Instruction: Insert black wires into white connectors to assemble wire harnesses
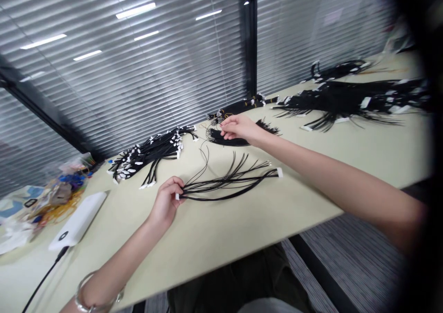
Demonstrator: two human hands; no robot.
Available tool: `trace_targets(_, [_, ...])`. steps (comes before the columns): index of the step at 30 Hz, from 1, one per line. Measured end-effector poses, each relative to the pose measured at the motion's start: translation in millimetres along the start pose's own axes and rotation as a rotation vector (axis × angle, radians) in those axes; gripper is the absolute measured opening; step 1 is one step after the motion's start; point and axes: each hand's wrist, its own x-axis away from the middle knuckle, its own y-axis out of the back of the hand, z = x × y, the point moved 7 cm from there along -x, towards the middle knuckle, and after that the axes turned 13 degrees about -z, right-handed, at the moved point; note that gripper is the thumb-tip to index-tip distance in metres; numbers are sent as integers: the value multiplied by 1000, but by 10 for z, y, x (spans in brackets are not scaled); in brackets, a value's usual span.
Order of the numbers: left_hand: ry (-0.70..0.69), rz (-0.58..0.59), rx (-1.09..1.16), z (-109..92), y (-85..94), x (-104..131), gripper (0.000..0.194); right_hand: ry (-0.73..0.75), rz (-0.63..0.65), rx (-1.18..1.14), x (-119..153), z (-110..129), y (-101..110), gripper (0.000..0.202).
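Note:
My left hand (167, 201) is closed around one end of a black wire harness (228, 182), beside a small white connector. The harness fans out to the right over the table, with loose wire tips and another white connector at its far end. Above it, my right hand (238, 129) reaches over a bundle of loose black wires (228, 141), fingers curled together. Thin dark strands curve near those fingertips, but whether they are held is too fine to make out.
Piles of black harnesses with white connectors (148, 153) lie at the left back and at the right (346, 101). A white power bank (79, 221) with a black cable rests on the left, near plastic bags and yellow bands (65, 209). Window blinds (155, 63) stand behind the table.

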Motion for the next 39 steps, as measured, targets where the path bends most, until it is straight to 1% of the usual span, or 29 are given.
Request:
trace_targets(3, [2, 18, 12, 4, -19, -3, 13, -64, 97, -239, 164, 122, -184, 17])
trace_targets(6, [6, 44, 15, 17, -37, -14, 11, -179, 247, -586, 359, 242, -367, 18])
trace_targets(7, [7, 51, 12, 22, -41, -17, 11, -212, 301, -664, 431, 282, -426, 18])
trace_targets(9, [6, 61, 3, 26, -46, -16, 11, -242, 385, -721, 571, 357, -531, 19])
trace_targets(12, [3, 75, -15, 23, -65, 4, 14, -236, 467, -742, 764, 461, -672, 19])
trace_targets(16, [-2, 102, -10, 9, -99, 36, 14, -210, 524, -704, 959, 521, -847, 19])
trace_targets(20, [-7, 120, -4, 9, -109, 41, 13, -186, 530, -645, 1048, 491, -946, 22])
trace_targets(27, [-2, 139, -35, 34, -130, 67, 13, -94, 478, -507, 1060, 444, -952, 15])
trace_targets(31, [9, 154, -48, 42, -150, 89, 15, -30, 468, -424, 1087, 459, -964, 13])
trace_targets(33, [7, 156, -49, 38, -151, 94, 14, 29, 451, -349, 1110, 479, -960, 12])
trace_targets(39, [-9, 146, -65, 19, -153, 111, 15, 237, 327, -85, 1181, 554, -901, 12])
